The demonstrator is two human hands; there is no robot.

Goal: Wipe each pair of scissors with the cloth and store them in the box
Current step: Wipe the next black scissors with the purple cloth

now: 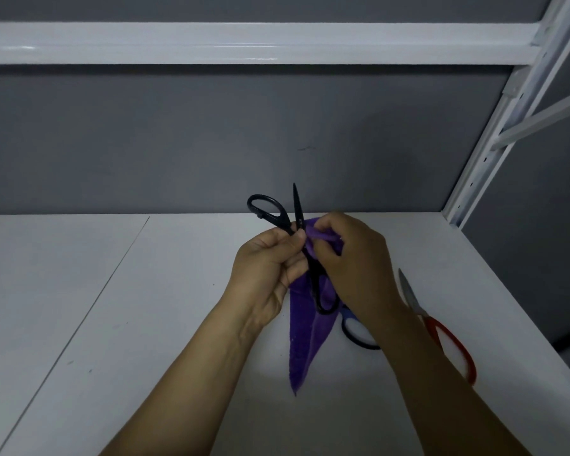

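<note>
Black scissors (297, 209) stand opened above the white shelf, one blade tip pointing up, one handle loop at upper left, the other hanging low. My left hand (267, 268) grips them near the pivot. My right hand (352, 261) pinches a purple cloth (305, 340) against the scissors beside the pivot; the rest of the cloth hangs down to the shelf. Red-handled scissors (448, 337) lie on the shelf at right. Part of a blue-handled pair (356, 337) shows under my right wrist. No box is in view.
The white shelf surface (145, 324) has a seam running diagonally on the left. A grey back wall rises behind it, a white upper shelf crosses above, and a white slotted upright (484, 153) stands at the right.
</note>
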